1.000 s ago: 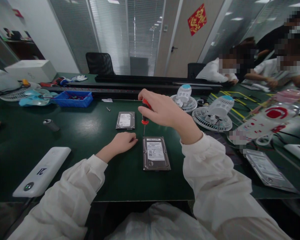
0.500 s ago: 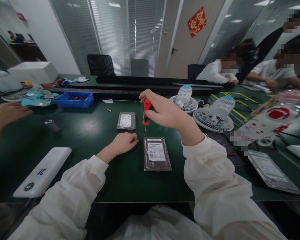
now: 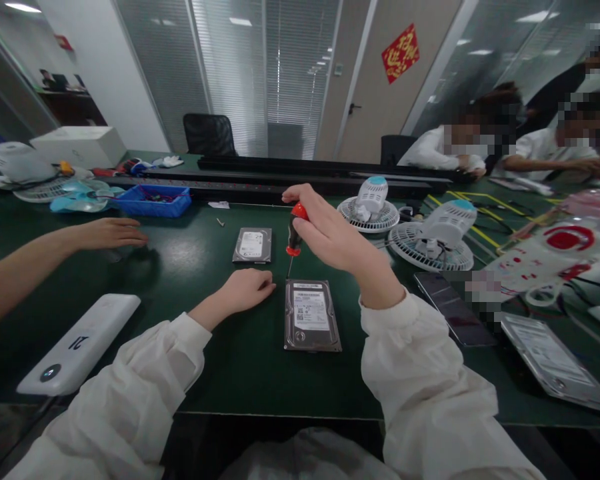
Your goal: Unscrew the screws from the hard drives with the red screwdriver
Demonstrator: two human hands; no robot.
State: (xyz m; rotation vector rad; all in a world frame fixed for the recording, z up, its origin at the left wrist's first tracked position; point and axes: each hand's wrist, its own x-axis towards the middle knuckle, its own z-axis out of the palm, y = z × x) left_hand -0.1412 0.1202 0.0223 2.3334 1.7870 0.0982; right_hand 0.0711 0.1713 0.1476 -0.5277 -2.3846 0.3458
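My right hand is closed around a screwdriver with a red and black handle, its palm over the handle's top. The shaft points down, and its tip meets the far left corner of a hard drive lying label up on the green table. My left hand rests on the table left of that corner, its fingers curled in; nothing shows between them. A second hard drive lies flat just beyond my left hand.
Another person's hand reaches in from the left, over a small cylinder. A white power bank lies at front left, a blue tray behind. On the right are fan parts, a phone and another hard drive.
The other person's hand has moved right, onto the small cylinder. My hands keep their places, the screwdriver still upright at the drive's corner. The view has shifted slightly, showing more of the phone.
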